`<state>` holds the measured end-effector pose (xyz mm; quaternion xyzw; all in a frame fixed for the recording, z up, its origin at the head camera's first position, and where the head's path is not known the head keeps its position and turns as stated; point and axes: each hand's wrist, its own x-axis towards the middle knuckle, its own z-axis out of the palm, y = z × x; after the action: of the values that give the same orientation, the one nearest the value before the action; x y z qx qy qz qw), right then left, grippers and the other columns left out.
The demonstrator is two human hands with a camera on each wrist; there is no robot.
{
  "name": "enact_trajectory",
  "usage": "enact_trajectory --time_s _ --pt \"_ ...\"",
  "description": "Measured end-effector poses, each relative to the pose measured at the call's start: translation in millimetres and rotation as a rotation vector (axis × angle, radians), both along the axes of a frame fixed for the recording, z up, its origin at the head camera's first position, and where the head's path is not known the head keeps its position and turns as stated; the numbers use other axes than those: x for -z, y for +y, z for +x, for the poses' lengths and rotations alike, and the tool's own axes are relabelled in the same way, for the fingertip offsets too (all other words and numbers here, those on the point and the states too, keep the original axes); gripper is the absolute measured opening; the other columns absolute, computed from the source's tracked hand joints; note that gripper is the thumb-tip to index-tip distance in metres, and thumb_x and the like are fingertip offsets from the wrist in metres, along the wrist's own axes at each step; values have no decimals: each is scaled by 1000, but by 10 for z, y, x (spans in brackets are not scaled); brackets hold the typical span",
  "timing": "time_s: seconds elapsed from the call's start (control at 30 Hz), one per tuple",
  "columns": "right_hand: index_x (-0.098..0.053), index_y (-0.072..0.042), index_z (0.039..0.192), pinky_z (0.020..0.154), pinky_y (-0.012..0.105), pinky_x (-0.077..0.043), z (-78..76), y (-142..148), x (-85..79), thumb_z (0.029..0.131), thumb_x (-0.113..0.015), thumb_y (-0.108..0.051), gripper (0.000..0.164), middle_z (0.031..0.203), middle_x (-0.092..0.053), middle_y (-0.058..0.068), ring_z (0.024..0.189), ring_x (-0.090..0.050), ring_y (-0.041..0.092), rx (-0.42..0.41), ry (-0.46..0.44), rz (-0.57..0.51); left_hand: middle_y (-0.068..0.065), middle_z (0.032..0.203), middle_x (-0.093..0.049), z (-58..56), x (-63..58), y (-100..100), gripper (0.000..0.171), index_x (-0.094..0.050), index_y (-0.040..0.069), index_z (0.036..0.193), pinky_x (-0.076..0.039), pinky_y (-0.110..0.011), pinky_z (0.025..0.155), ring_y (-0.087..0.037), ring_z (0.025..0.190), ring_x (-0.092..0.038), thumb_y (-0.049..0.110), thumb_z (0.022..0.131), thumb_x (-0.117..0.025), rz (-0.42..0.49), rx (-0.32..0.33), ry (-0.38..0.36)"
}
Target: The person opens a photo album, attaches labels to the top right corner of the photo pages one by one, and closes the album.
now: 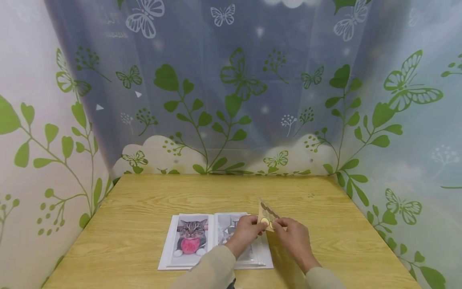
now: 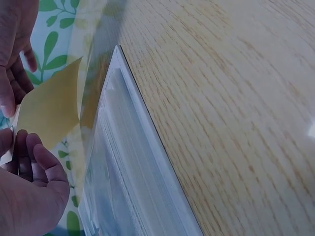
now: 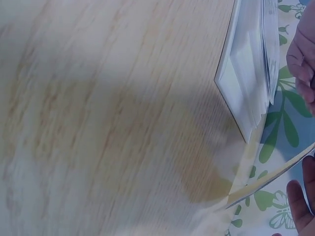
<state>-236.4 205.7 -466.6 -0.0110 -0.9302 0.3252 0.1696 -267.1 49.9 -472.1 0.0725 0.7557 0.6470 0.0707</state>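
Observation:
Both hands hold a sheet of round stickers (image 1: 269,213) with a tan backing, raised over the right edge of an open photo album (image 1: 268,253). My left hand (image 1: 245,233) pinches the sheet's lower left side, thumb beside a yellow round sticker. At the lower right, my right hand (image 1: 294,239) grips the sheet between thumb and fingers. In the left wrist view the plain back of the sheet (image 2: 51,110) slants up between the hands. Edge-on, the sheet (image 3: 278,176) shows as a thin strip in the right wrist view. My left forearm covers part of the album's right page.
The album lies on a wood-grain table (image 1: 144,200). Its left page carries a cat picture (image 1: 189,241) with a pink round object. Behind the table hangs a curtain (image 1: 202,120) printed with leaves and butterflies, with similar fabric along both sides.

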Motion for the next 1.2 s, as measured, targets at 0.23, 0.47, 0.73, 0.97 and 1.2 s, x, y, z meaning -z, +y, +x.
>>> enact_trajectory --time_s 0.23,0.47,0.73,0.97,1.2 --pt "-76 -8 98 57 29 -43 -12 21 -11 93 -67 -21 17 102 -74 11 71 -55 16 23 -62 -39 -3 74 -66 -5 6 -3 10 -72 -1 96 -48 -23 58 -11 66 -57 5 89 -67 5 -14 -16" --pt "-76 -8 99 61 33 -48 -24 56 1 94 -65 -22 18 108 -72 15 77 -61 21 48 -79 -50 -4 77 -66 -10 27 -2 18 -69 -6 102 -52 -24 60 -15 68 -61 -4 84 -65 11 -59 9" --pt "-75 -6 101 81 48 -52 -39 138 35 96 -63 -23 22 107 -72 15 96 -67 32 69 -85 -65 -4 80 -64 11 60 -4 13 -68 -3 97 -56 -28 67 -21 76 -65 -3 84 -68 -32 -112 -11" --pt "-73 -2 105 64 33 -48 -49 238 48 98 -62 -22 24 96 -72 9 75 -60 18 82 -106 -102 -3 76 -63 16 94 2 16 -68 -3 99 -54 -26 62 -15 68 -61 -3 83 -69 -37 -115 2" --pt "-74 -2 102 67 37 -49 -53 281 37 97 -62 -23 24 89 -71 6 77 -61 21 98 -85 -102 -2 71 -58 20 136 6 27 -67 0 109 -47 -24 54 -12 61 -57 -2 82 -69 -85 -135 28"
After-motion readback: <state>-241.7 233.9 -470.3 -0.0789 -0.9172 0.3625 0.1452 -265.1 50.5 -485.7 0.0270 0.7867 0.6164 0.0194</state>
